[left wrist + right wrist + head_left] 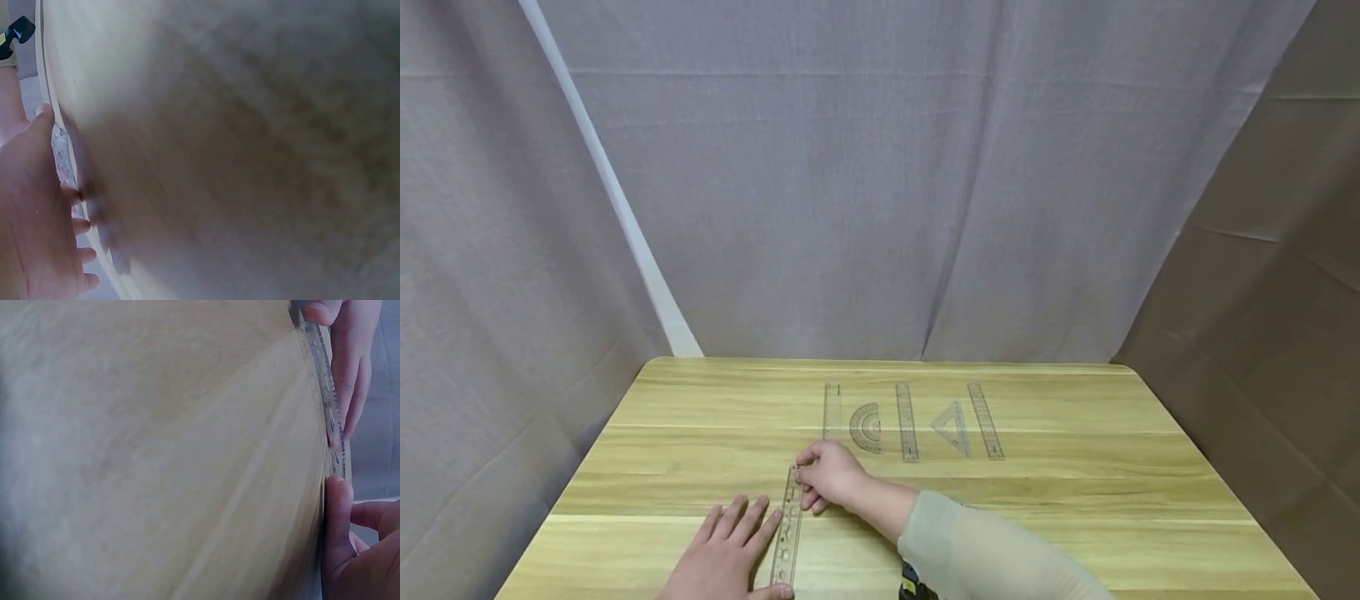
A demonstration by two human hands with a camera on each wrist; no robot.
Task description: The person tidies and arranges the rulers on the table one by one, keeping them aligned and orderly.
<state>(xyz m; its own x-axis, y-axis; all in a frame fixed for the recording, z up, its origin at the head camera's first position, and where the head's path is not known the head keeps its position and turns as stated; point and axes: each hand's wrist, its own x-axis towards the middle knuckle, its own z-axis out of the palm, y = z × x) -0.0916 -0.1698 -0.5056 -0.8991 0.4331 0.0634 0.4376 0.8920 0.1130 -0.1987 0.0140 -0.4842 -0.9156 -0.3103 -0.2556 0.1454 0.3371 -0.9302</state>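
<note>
A clear stencil ruler (pixel 787 533) with cut-out shapes lies slanted on the wooden table near its front. My right hand (pixel 833 477) pinches its far end between thumb and fingers. Along its left side rests my left hand (pixel 724 550), palm down with the fingers spread and straight. The left thumb lies over the near end of the ruler. In the right wrist view the stencil ruler (pixel 331 406) runs between my left hand (pixel 353 369) and my right hand (pixel 356 550). The left wrist view shows only a strip of the ruler (pixel 62 156) beside my left hand (pixel 37 200).
Beyond my hands stand in a row a clear ruler (pixel 832 408), a protractor (pixel 866 427), another ruler (pixel 907 422), a triangle set square (pixel 953 429) and a slanted ruler (pixel 986 421). Grey curtains (pixel 820 208) enclose the table (pixel 1075 500).
</note>
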